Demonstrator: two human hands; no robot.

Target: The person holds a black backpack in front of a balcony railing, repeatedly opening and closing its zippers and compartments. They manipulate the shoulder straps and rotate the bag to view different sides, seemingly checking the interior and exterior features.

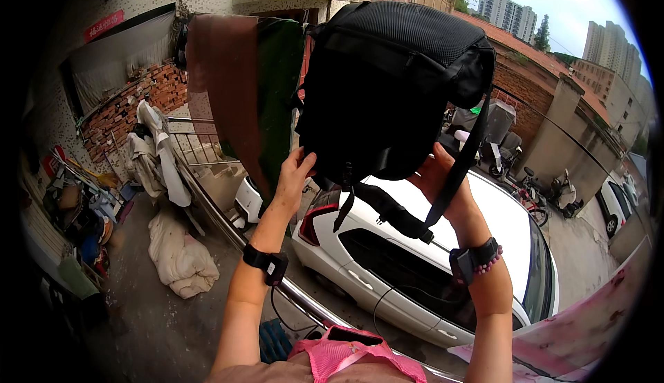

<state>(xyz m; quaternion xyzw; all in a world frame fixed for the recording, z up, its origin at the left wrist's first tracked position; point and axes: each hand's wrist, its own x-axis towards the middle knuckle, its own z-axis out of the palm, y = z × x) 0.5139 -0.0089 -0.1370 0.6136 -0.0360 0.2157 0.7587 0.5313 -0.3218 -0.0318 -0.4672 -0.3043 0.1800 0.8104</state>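
Observation:
A black backpack [378, 92] is raised in front of me, its mesh-covered panel uppermost. My left hand [295, 178] grips its lower left edge, thumb in view and other fingers partly hidden. At the lower right edge, my right hand [441, 175] supports the bag, its fingers partly behind it. A loose black strap [469, 160] runs down across my right wrist. Below the bag hangs a padded black belt [394, 211] with a buckle. Left of the backpack hangs a brown and green cloth [233, 87].
A metal railing [306, 302] crosses below my arms, with a white car [384, 284] beyond it. A cream quilt [181, 258] lies on the ground at left, near draped pale cloths [161, 154]. Pink patterned fabric [576, 326] hangs at lower right.

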